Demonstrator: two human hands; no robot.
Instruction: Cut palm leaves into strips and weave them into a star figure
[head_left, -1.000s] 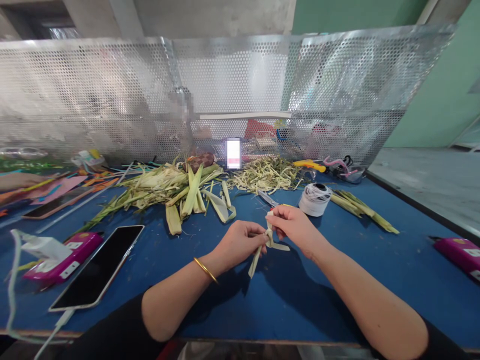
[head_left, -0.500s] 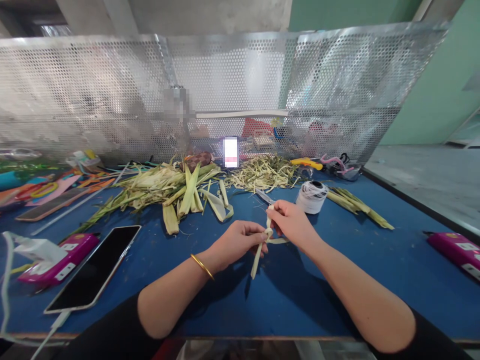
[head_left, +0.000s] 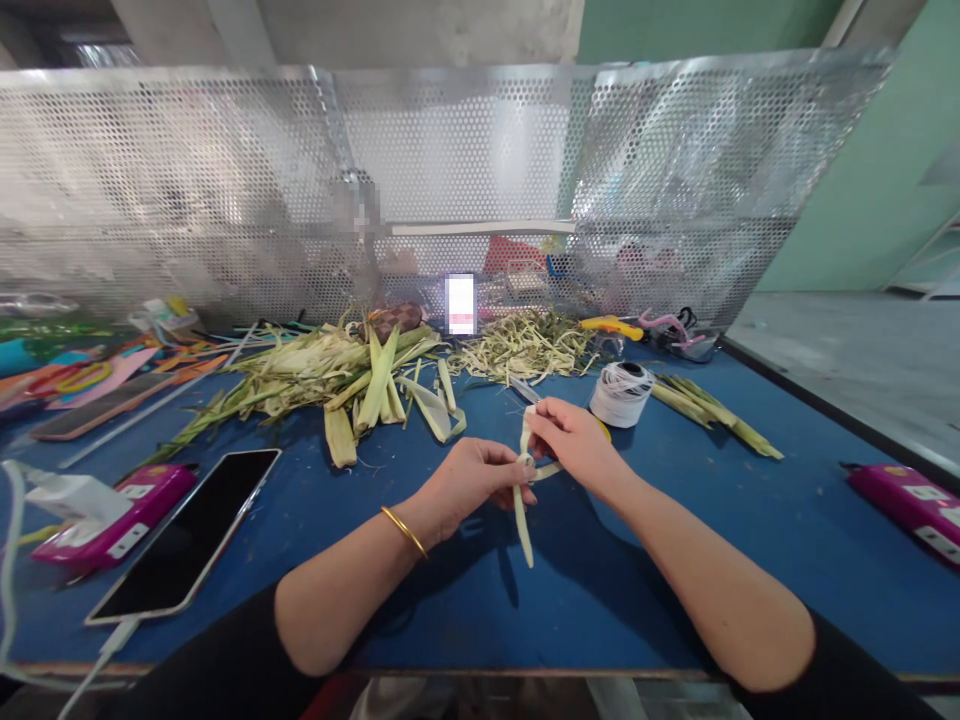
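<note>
Over the middle of the blue table point(head_left: 675, 560) both my hands pinch a pale yellow-green palm leaf strip point(head_left: 522, 510). My left hand point(head_left: 469, 485), with a gold bangle on its wrist, is closed on the strip where it is knotted, and the long tail hangs down below it. My right hand point(head_left: 574, 445) is closed on the strip's upper end, just right of the knot. A short loop of the strip sticks out to the right between the hands.
A heap of palm leaves point(head_left: 330, 375) and a pile of thin shreds point(head_left: 525, 350) lie behind my hands. Scissors point(head_left: 525, 390) and a white thread spool point(head_left: 619, 394) sit near my right hand. A phone point(head_left: 187, 530) charges at left beside pink boxes point(head_left: 112, 510). A perforated metal screen point(head_left: 480, 190) closes the back.
The strip's hanging tail has grown longer and now points straight down. Both hands have shifted slightly up and left, staying pinched on the strip.
</note>
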